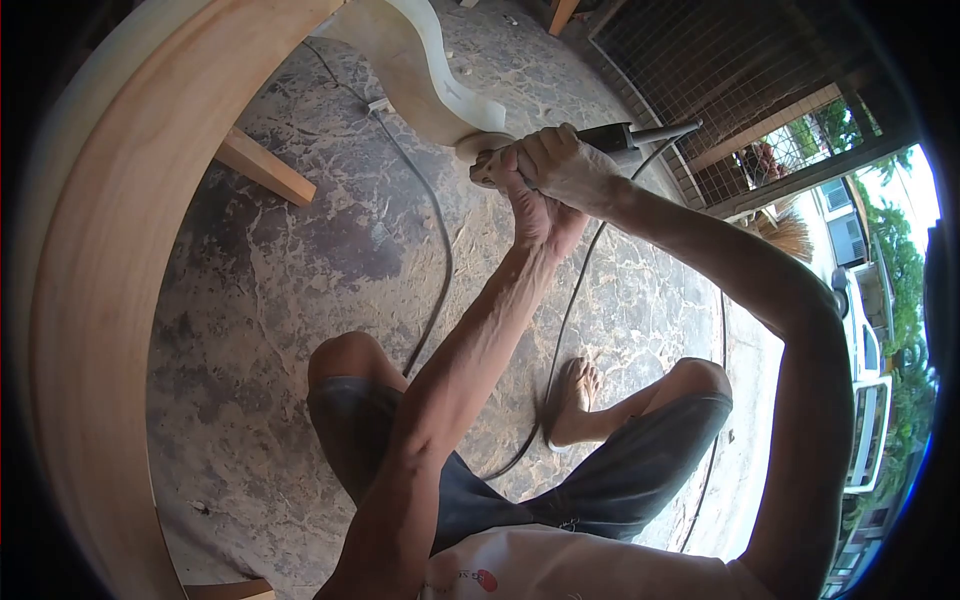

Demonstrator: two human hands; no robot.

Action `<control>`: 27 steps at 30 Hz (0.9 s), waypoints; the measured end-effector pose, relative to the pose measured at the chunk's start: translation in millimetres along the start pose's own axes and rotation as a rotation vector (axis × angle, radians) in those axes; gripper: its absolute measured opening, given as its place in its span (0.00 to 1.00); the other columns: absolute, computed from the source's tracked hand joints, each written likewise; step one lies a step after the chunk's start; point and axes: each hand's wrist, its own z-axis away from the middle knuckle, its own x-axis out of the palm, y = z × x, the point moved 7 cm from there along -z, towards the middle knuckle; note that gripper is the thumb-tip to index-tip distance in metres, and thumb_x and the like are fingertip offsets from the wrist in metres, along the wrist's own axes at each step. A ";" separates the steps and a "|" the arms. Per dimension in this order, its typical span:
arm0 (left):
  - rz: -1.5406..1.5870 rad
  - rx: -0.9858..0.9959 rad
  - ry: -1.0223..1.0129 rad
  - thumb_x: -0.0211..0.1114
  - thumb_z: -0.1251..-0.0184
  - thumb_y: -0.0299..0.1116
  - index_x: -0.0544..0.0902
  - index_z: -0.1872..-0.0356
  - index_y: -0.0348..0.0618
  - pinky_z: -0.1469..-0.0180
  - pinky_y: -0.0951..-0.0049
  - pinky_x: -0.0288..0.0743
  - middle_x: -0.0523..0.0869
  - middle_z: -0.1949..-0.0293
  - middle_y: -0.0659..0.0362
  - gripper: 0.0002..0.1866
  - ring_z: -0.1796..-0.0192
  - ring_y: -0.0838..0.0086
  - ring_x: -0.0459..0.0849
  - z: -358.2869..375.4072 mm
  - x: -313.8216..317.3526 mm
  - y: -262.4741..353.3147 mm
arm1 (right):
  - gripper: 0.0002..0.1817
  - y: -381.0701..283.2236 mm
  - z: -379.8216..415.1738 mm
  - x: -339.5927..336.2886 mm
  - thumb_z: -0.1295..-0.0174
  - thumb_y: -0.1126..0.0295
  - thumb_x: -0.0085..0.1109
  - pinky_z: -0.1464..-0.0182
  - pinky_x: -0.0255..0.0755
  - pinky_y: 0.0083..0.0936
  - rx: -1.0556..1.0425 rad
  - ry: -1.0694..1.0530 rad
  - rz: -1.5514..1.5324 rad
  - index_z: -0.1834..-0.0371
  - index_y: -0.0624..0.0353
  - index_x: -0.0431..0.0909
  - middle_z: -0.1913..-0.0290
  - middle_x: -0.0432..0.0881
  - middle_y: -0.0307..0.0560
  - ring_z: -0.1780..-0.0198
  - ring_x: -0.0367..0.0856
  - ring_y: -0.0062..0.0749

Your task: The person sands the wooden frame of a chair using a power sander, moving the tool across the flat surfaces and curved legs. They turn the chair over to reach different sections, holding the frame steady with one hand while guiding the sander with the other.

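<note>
An angle grinder [608, 138] with a dark body is held between both my hands, its rear pointing up to the right. My right hand [572, 168] wraps over the body from above. Below it, my left hand [540, 212] grips the grinder close to its head, thumb pointing upward. The round disc [478, 148] at the front overlaps the lower end of a pale, wavy wooden piece [405, 85]. Part of the grinder is hidden behind my fingers.
A large curved wooden part [105, 260] arcs along the left, with a wooden leg [265, 168] beside it. Power cords [440, 225] cross the rough concrete floor [290, 270]. A wire-mesh panel [735, 85] stands upper right; a white vehicle [868, 430] is outside.
</note>
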 end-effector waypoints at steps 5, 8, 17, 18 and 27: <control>0.063 -0.036 -0.014 0.74 0.37 0.75 0.78 0.35 0.55 0.31 0.58 0.78 0.81 0.40 0.68 0.41 0.36 0.74 0.81 -2.6 -3.3 -13.2 | 0.14 5.3 7.6 -1.9 0.44 0.59 0.77 0.63 0.64 0.27 0.003 0.010 -0.006 0.61 0.51 0.83 0.70 0.74 0.31 0.65 0.74 0.24; 0.068 -0.018 0.017 0.73 0.36 0.75 0.79 0.36 0.56 0.32 0.59 0.78 0.81 0.41 0.68 0.41 0.37 0.75 0.81 -8.8 -6.5 -10.3 | 0.14 7.2 7.5 -1.8 0.44 0.59 0.77 0.62 0.63 0.27 0.016 0.070 -0.004 0.61 0.51 0.83 0.70 0.74 0.31 0.65 0.73 0.24; 0.034 -0.023 0.024 0.74 0.37 0.75 0.79 0.37 0.56 0.31 0.59 0.78 0.81 0.42 0.70 0.40 0.37 0.76 0.81 -7.3 -6.3 -11.9 | 0.15 6.4 11.0 3.1 0.43 0.58 0.77 0.62 0.62 0.29 0.004 0.108 -0.014 0.61 0.50 0.82 0.71 0.73 0.30 0.66 0.72 0.24; 0.025 -0.009 0.023 0.74 0.37 0.75 0.79 0.37 0.56 0.31 0.60 0.78 0.81 0.43 0.70 0.40 0.37 0.76 0.81 -6.1 -5.0 -11.3 | 0.14 4.5 9.1 4.9 0.42 0.58 0.77 0.62 0.62 0.29 -0.007 0.087 0.000 0.61 0.50 0.82 0.71 0.73 0.30 0.66 0.71 0.24; 0.058 0.016 0.015 0.74 0.38 0.74 0.80 0.38 0.57 0.32 0.59 0.77 0.81 0.43 0.71 0.39 0.37 0.75 0.81 -7.0 -7.1 -3.6 | 0.17 -5.9 5.1 13.8 0.41 0.58 0.76 0.61 0.64 0.29 -0.056 -0.053 0.033 0.54 0.51 0.82 0.68 0.74 0.29 0.64 0.74 0.24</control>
